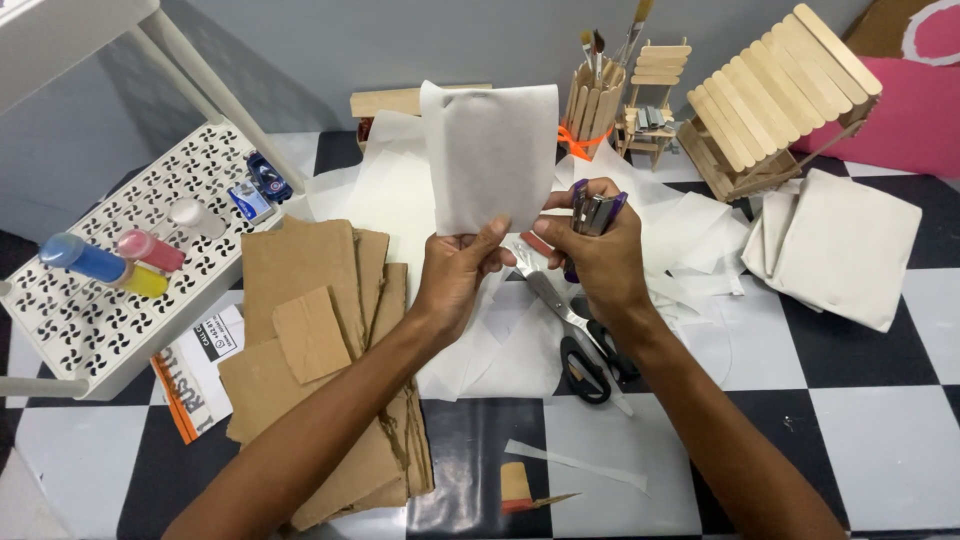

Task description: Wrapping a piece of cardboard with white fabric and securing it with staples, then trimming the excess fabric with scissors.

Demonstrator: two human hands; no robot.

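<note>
Now the left hand (455, 275) pinches an upright white paper sheet (492, 155) at its bottom edge — the right hand (600, 255), just beside, grips a purple stapler (594, 212).

left hand (455, 275): bare, no ring or glove | right hand (600, 262): bare, no ring | forearms: bare, no sleeves, no watch or bands

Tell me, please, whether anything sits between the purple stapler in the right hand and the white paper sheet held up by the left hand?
Nothing visible does. The purple stapler in the right hand sits right beside the white paper sheet, whose lower edge the left hand pinches.
</note>
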